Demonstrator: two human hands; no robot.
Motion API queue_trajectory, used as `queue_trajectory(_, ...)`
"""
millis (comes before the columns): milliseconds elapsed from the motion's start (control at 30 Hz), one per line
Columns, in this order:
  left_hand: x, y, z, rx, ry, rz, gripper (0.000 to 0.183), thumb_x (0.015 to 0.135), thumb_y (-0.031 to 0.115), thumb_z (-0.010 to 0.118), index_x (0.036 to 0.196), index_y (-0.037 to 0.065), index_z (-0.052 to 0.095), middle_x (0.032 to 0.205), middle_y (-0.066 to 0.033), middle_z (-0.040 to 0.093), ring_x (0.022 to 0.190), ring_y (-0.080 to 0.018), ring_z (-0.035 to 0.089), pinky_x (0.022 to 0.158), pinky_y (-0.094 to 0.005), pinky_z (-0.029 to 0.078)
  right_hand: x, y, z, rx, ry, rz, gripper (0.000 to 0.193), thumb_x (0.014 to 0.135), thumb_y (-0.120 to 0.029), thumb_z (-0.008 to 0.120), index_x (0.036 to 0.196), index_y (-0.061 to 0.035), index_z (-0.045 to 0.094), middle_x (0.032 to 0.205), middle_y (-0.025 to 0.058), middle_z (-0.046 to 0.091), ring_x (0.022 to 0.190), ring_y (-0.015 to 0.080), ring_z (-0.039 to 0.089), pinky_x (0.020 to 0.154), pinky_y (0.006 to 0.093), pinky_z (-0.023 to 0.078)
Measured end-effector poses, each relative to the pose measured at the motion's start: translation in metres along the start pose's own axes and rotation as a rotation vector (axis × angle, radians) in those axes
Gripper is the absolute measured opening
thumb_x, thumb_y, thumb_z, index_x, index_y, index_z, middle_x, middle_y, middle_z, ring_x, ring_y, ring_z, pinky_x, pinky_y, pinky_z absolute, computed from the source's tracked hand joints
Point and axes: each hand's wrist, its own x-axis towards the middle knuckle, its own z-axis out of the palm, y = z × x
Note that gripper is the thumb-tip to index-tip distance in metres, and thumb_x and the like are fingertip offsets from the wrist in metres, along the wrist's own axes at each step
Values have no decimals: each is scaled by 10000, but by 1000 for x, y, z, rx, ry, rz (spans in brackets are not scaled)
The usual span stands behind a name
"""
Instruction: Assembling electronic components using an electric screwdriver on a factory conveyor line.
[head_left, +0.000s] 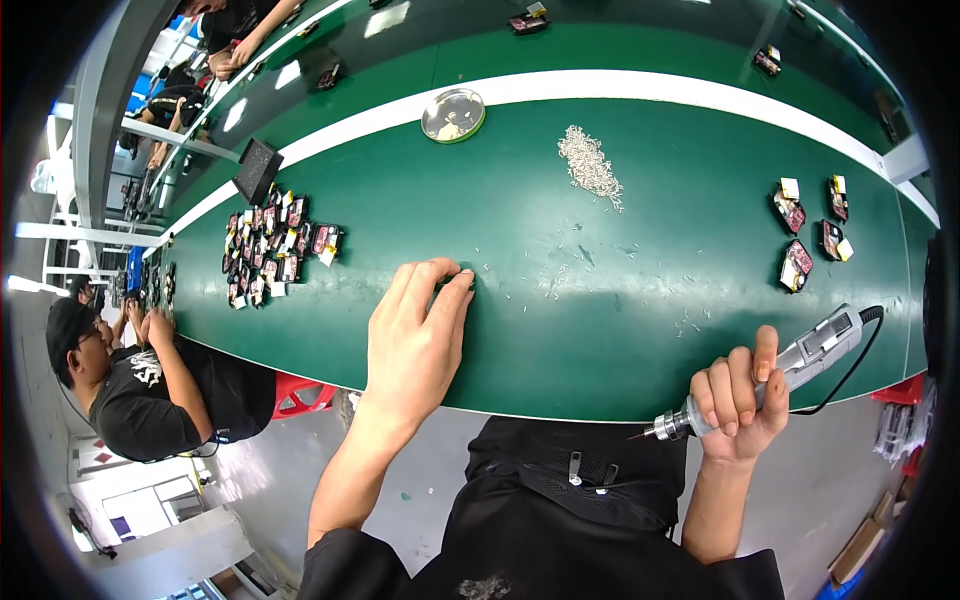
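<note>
My right hand point(742, 395) is wrapped round a grey electric screwdriver point(822, 346), with its thin bit pointing left near the table's front edge. A black cord runs from its back end. Over the middle of the green table point(540, 370), my left hand point(415, 325) has thumb and index finger brought together in a pinch. Whatever lies between those fingertips is too small and hidden to name. A few loose silver screws point(555, 283) are scattered to the right of that hand, and a dense heap of them point(592, 165) lies farther back.
Several small black units with pink faces and yellow-white tags point(265, 245) crowd the left side; others point(795, 265) stand at the right. A round metal dish point(453, 116) and a black tray point(258, 170) sit farther back. A co-worker point(150, 380) sits at the left.
</note>
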Motion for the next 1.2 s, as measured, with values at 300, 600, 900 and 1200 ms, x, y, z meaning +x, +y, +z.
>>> queue_trajectory(300,9,-11,1,71,-25,254,236,677,-84,651,871,-28,530,847,-110,549,720,-259,565,614,-355,478,-3,-3,2,25,17,3,181,926,-192,551,866,-79,424,504,-19,395,399,96,397,460,274,392)
queue_trajectory(600,-2,28,8,-364,-34,-21,177,713,-66,574,785,2,427,716,-111,472,629,-270,495,556,-359,411,-3,-4,11,-19,40,0,174,925,-196,537,868,-81,420,506,-18,381,411,99,393,482,282,394)
queue_trajectory(900,-30,86,15,-1585,-110,-397,201,972,124,470,830,-14,507,775,-117,570,632,-114,493,568,-230,417,24,-1,53,-4,-62,-185,189,985,-256,410,956,-81,473,545,-23,390,454,97,403,543,280,394)
queue_trajectory(1200,-40,101,21,-1900,-129,-454,248,989,174,449,853,-23,514,797,-129,561,653,-126,518,551,-229,417,27,9,64,-1,-25,-233,196,980,-231,437,942,-44,487,531,-14,386,443,94,391,531,268,375)
